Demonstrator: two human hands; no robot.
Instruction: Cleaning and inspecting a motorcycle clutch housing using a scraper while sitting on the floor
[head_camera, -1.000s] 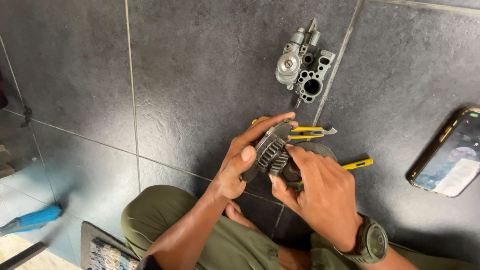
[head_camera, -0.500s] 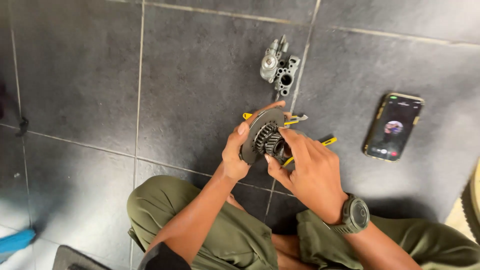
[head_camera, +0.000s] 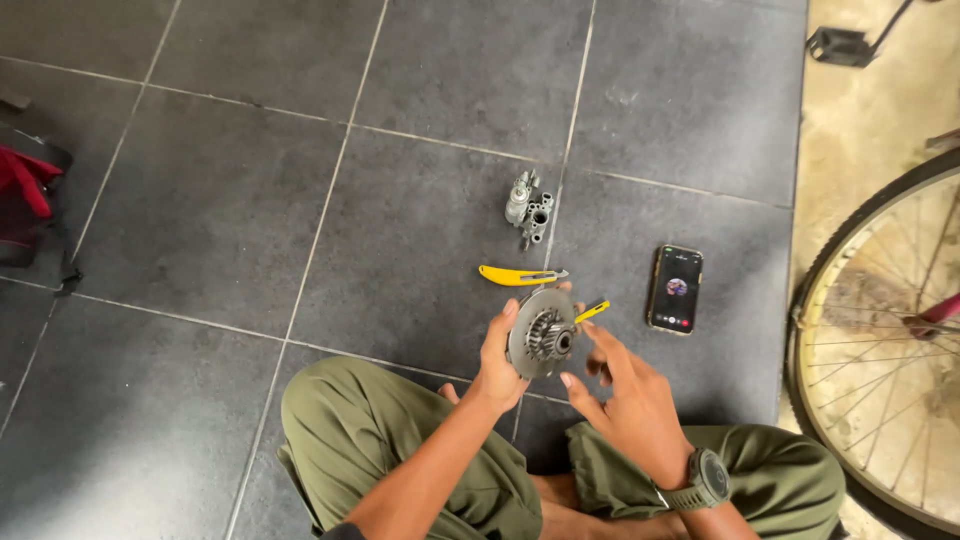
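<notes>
Holding: left hand (head_camera: 497, 362) grasps gear disc (head_camera: 541, 333)
Right hand (head_camera: 622, 392): fingers spread, released, beside disc
Floor: yellow knife (head_camera: 518, 275), phone (head_camera: 675, 289)

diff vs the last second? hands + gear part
The right hand has let go of the round gear part: it was wrapped over it, now its fingers are spread just beside it. The left hand keeps holding the part, now tilted more on edge. The camera view pulled back, bringing a bicycle wheel into frame. The yellow knife, metal housing and phone lie on the floor as before.
</notes>
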